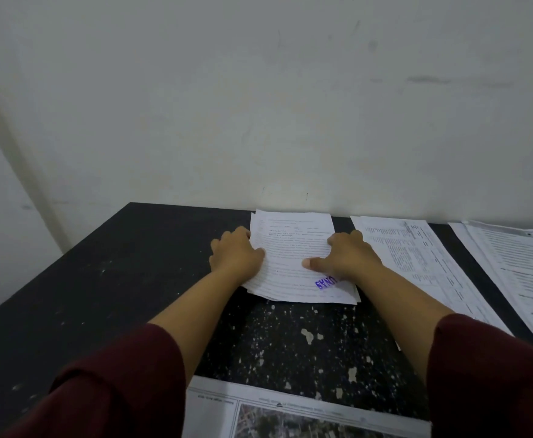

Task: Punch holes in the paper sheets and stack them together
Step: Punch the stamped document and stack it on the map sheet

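Centrally, a stack (293,263) of white printed sheets lies flat on the black table (107,267), its far edge touching the pale wall (258,105). The sheets are not squared: corners fan out at the far left and along the near right edge. Fine lines of black text cover the top sheet, too small to read. Near the stack's close right corner sits a purple stamp (325,282), seen upside down; it seems to read "UNAS", though the right wrist covers part of it.

The left hand (235,252) grips the stack's left edge, fingers curled over it. The right hand (345,252) holds the right edge with curled fingers, and its thumb lies straight across the top sheet, pressing it. Both forearms reach to the stack from dark red sleeves (116,384).

Just right of the stack lies another printed sheet (416,257), with dense rows of text running along its length. Further right of the stack, more papers (517,270) overlap at the table's edge. Nearer the person than the stack, well apart from it, lies a page (290,415) with a photo that looks like an aerial view. Between that page and the stack, the table top is flecked with pale chips and scuffs.
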